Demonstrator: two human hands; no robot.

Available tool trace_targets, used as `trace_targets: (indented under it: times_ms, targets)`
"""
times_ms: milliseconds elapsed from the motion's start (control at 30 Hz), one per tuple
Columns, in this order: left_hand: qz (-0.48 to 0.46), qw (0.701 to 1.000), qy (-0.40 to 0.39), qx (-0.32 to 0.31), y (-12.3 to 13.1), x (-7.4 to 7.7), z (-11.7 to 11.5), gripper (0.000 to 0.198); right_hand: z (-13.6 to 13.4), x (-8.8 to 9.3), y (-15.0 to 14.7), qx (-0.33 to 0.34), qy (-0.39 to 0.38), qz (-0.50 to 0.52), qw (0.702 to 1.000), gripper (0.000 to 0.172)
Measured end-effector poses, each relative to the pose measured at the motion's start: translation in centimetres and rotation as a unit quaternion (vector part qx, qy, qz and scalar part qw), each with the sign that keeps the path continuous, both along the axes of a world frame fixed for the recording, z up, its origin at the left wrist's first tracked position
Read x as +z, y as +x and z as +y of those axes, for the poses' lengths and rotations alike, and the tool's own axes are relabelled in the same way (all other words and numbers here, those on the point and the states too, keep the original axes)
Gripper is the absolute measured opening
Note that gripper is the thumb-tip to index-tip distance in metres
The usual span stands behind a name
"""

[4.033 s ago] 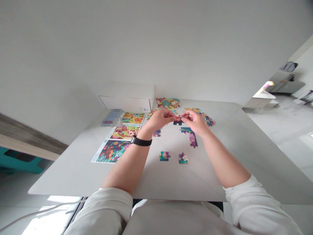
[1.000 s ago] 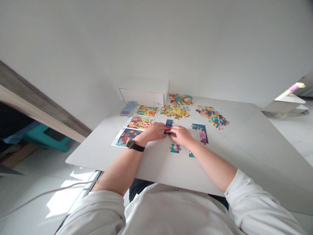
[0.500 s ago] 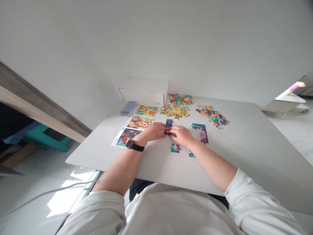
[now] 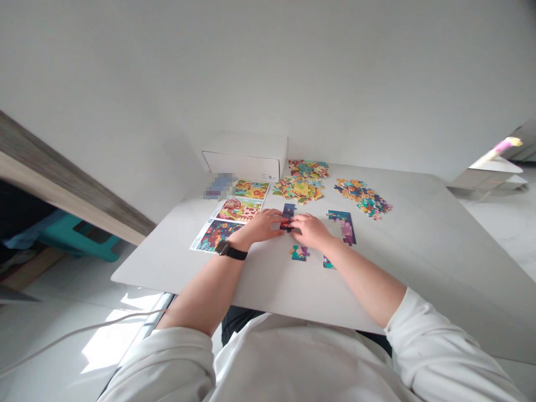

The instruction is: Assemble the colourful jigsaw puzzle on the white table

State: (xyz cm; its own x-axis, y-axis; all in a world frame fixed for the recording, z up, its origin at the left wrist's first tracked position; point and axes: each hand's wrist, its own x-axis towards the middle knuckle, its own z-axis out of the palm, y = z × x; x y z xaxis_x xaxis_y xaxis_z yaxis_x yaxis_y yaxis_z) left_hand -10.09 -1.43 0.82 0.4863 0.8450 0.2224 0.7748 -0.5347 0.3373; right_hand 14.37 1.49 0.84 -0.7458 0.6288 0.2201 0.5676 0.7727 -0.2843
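Dark blue jigsaw puzzle pieces (image 4: 288, 210), with a red patch, lie on the table between my hands. My left hand (image 4: 264, 224) grips their left side, fingers curled around the edge. From the right, my right hand (image 4: 309, 229) has its fingertips on the same pieces. Just below is a loose teal and purple puzzle piece (image 4: 299, 253). Right of my right hand lies a joined corner section (image 4: 347, 226) in dark blue and pink. Another teal piece (image 4: 328, 262) is partly hidden beneath my right wrist.
A printed picture sheet (image 4: 229, 218) lies left of my hands, with a white box (image 4: 243, 162) behind it. Piles of yellow pieces (image 4: 299, 190), red-toned pieces (image 4: 309, 168) and orange and blue pieces (image 4: 363, 197) lie toward the wall. A green stool (image 4: 84, 237) stands at the left.
Both hands stay on the dark blue pieces, with hardly any finger motion visible. The whole view has shifted very slightly.
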Motion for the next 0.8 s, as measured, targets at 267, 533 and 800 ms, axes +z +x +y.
trace_targets:
  times_ms: [267, 533, 800]
  targets:
    - [0.02, 1.0, -0.002, 0.009, 0.1, -0.2, 0.0, 0.04, 0.3, 0.1, 0.4, 0.02, -0.015, 0.003, 1.0, 0.029]
    - [-0.007, 1.0, -0.003, 0.008, -0.3, -0.7, 0.3, 0.056, 0.4, 0.4, 0.4, 0.027, -0.023, -0.017, 0.999, 0.029]
    - [-0.075, 0.997, 0.019, 0.009, -0.7, -0.4, 0.8, 0.041, 1.1, 2.2, 1.5, 0.058, -0.109, 0.018, 0.992, 0.033]
